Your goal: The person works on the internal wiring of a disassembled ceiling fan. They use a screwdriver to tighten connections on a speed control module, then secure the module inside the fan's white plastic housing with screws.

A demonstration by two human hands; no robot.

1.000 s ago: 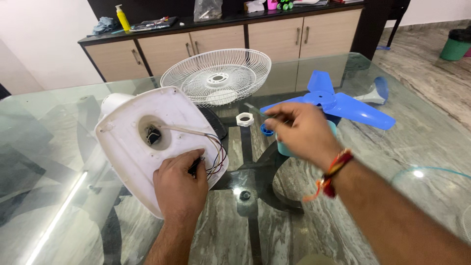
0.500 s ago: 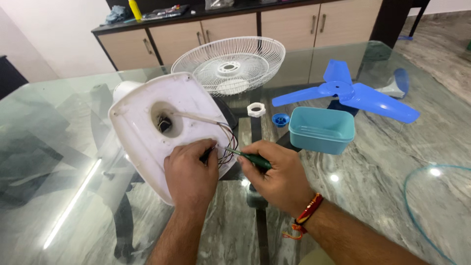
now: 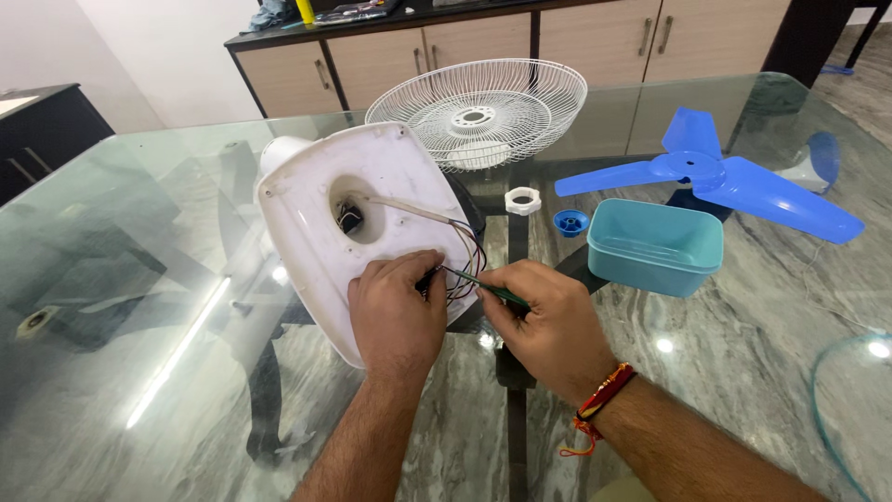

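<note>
A white fan base (image 3: 321, 218) lies tilted on the glass table (image 3: 139, 372), its underside up, with a round hole and coloured wires (image 3: 467, 249) running out of it. My left hand (image 3: 395, 311) presses on the base's lower edge beside the wires. My right hand (image 3: 548, 325) grips a green-handled screwdriver (image 3: 492, 290); its thin shaft points left to the spot under my left fingers.
A white wire fan guard (image 3: 478, 112) lies behind the base. A blue fan blade (image 3: 715, 181), a teal plastic tub (image 3: 655, 246), a white ring nut (image 3: 522, 200) and a blue cap (image 3: 570, 221) sit to the right. Wooden cabinets (image 3: 465, 42) stand beyond the table.
My right hand came from near the tub to the base with the screwdriver, and its tip now sits at the wires by my left fingers.
</note>
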